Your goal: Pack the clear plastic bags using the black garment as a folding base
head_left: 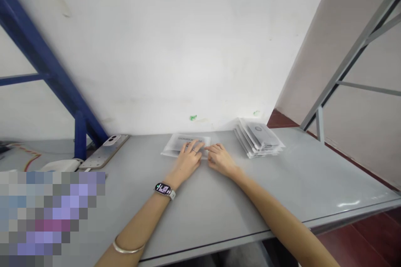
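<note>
Left hand [189, 155] and right hand [221, 160] work close together at a translucent bag [178, 142] on the bench [194, 208]

The bag lies flat toward the back of the grey bench, near the white wall [194, 50], with dark lettering along its far part. The left hand rests over its right half, fingers somewhat spread and pointing away from the body, partly covering the print. The right hand sits just beside it, at the bag's right end, with fingers bent inward; whether they pinch the edge cannot be told.

The left arm wears a ring [194, 150] on one finger, a smartwatch [163, 189] with a lit screen at the wrist and a silver bangle [128, 250] farther up the forearm.

To the right, apart from the hands, a stack of similar bags [260, 138] leans in a loose, fanned pile; the top one shows a dark round mark on its grey contents. At the left, a phone [105, 150] lies with its camera side up, near the foot of a blue metal frame [56, 58], and a white object [61, 164] sits just beside it. A grey metal frame [326, 100] slants up on the right, and red floor [354, 238] shows below the bench. The lower left corner is pixelated and unreadable.
</note>
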A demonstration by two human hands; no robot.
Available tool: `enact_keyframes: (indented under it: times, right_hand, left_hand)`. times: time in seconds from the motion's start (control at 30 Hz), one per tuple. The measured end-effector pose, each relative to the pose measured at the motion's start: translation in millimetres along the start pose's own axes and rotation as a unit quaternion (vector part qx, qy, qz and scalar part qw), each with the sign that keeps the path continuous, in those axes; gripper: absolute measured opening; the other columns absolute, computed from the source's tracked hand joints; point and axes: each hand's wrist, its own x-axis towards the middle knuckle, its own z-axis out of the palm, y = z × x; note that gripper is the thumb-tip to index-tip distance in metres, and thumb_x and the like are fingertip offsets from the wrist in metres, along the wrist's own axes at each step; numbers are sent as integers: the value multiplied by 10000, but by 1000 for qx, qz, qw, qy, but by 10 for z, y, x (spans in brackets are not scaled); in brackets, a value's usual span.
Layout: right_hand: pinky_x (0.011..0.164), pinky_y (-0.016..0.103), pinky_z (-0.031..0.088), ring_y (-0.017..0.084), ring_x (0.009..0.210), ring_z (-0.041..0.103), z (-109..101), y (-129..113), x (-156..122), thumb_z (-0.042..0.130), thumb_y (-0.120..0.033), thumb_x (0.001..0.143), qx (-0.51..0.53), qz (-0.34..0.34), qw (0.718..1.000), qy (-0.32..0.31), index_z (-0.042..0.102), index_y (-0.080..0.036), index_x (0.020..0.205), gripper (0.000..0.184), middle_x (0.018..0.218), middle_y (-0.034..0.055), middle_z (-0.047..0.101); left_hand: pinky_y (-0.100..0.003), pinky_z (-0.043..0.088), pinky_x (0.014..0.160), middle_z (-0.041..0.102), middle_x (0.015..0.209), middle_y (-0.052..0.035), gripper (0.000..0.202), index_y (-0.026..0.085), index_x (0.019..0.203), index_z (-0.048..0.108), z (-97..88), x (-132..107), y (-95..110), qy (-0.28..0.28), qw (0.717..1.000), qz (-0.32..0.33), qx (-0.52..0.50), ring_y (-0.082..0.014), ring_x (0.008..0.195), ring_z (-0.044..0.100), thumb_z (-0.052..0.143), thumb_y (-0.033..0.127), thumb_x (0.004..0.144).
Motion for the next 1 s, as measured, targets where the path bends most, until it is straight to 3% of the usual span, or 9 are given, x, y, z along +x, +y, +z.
enact_keyframes:
  times: [0.37, 0.77, 1.0]
  right_hand:
    - [927, 416, 404, 227, 1026, 588, -14, 19, 0, 529, -25, 745, -10, -1, 1000, -1, 580, -199, 710, 184, 1167, 99, 657]
    - [921, 410, 399, 222, 1026, 591, -11, 26, 16, 547, -20, 748, -12, -7, 1000, 3, 580, -189, 715, 175, 1163, 95, 662]
    - [928, 417, 390, 228, 1033, 585, -18, 31, 20, 545, -16, 743, -8, 2, 1000, -3, 585, -189, 721, 178, 1165, 98, 656]
  left_hand:
    - [-492, 350, 1057, 552, 1367, -67, 202, 195, 913, 670, 28, 6, 18, 5, 1000, 20, 17, -290, 1325, 412, 496, 106, 860]
    - [-502, 361, 1039, 541, 1383, -58, 225, 200, 928, 688, -43, 24, 19, -23, 999, 8, 37, -301, 1328, 401, 491, 114, 863]
    - [-507, 359, 1041, 542, 1376, -60, 218, 203, 900, 680, -32, 16, -4, -9, 1000, -2, 13, -295, 1327, 399, 494, 101, 845]
